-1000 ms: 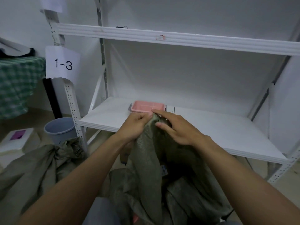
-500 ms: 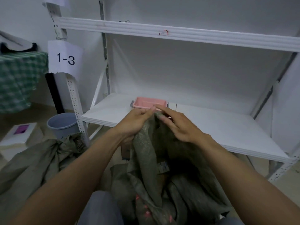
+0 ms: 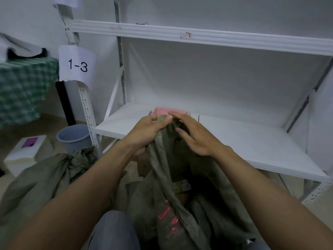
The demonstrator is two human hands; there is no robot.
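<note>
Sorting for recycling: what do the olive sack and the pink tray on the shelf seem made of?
The sack: likely woven plastic, matte; a coarse grainy weave shows and it hangs in limp folds. The pink tray: probably moulded plastic, smooth, even colour; only its edge shows.

A white paper sheet (image 3: 77,66) is showing black figures "1-3"; it is hanging on the white perforated metal upright (image 3: 88,120), up-left of the left hand (image 3: 147,134).
</note>
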